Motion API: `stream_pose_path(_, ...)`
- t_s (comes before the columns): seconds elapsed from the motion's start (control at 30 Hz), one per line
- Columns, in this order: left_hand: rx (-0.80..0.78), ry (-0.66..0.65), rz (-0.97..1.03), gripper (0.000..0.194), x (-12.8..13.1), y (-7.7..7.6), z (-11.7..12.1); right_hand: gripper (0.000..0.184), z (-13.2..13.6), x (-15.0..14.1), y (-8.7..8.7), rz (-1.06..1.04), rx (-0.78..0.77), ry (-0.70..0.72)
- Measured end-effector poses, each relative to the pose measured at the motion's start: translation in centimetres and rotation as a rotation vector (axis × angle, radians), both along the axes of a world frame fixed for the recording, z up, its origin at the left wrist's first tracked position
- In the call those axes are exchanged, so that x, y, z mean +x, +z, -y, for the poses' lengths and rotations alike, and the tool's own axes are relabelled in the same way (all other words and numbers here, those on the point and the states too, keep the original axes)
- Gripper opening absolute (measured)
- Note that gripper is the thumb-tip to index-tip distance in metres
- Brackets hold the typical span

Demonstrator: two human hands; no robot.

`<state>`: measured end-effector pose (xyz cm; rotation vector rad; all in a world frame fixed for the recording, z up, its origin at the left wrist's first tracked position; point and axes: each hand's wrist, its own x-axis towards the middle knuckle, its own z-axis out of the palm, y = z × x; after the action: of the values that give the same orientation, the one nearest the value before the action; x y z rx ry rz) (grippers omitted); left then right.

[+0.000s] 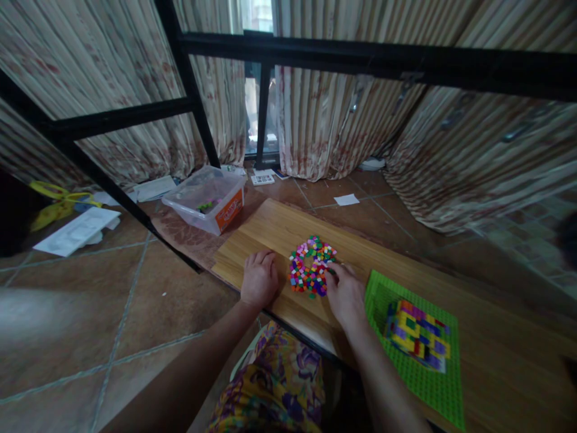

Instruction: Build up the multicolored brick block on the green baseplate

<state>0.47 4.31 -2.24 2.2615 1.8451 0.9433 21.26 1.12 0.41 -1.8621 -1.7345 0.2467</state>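
Small coloured square pieces (311,279) lie in a loose ring-shaped pile on the wooden table (265,225). At the pile's right edge is my right hand (346,294), thumb and fingers pinched together; anything between the fingertips is too small to make out. My left hand (260,281) rests on the table left of the pile, fingers curled under, so its palm is hidden. Right of my right hand lies a green studded baseplate (435,391). A block built of yellow, red, purple and other coloured bricks (417,331) sits on it, somewhat blurred.
A clear plastic bin (189,204) with an orange label and a few pieces inside stands beyond the table's left end. A black metal frame (315,51) crosses above. White packaging (76,231) and a paper sheet (347,199) lie on the tiled floor; striped curtains (324,120) hang behind.
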Motion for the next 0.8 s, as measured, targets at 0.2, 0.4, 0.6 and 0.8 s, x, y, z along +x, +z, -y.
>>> stream_pose_path(0.2, 0.004, -0.002, 0.013, 0.028, 0.0, 0.0, 0.0, 0.026, -1.7, -0.2, -0.4, 0.006, -0.008, -0.013)
stream_pose_path(0.4, -0.003, -0.004, 0.009, 0.027, 0.0, 0.0, 0.1, 0.027, -1.7, 0.6, -0.3, -0.005, 0.020, -0.058)
stream_pose_path(0.6, -0.014, 0.004, 0.008, 0.027, 0.0, 0.1, 0.0, 0.024, -1.4, 0.0, 0.2, 0.115, -0.133, 0.018)
stream_pose_path(0.8, -0.001, 0.000, 0.007, 0.027, 0.0, 0.0, 0.1, 0.024, -1.9, -0.8, 1.2, 0.197, -0.216, 0.006)
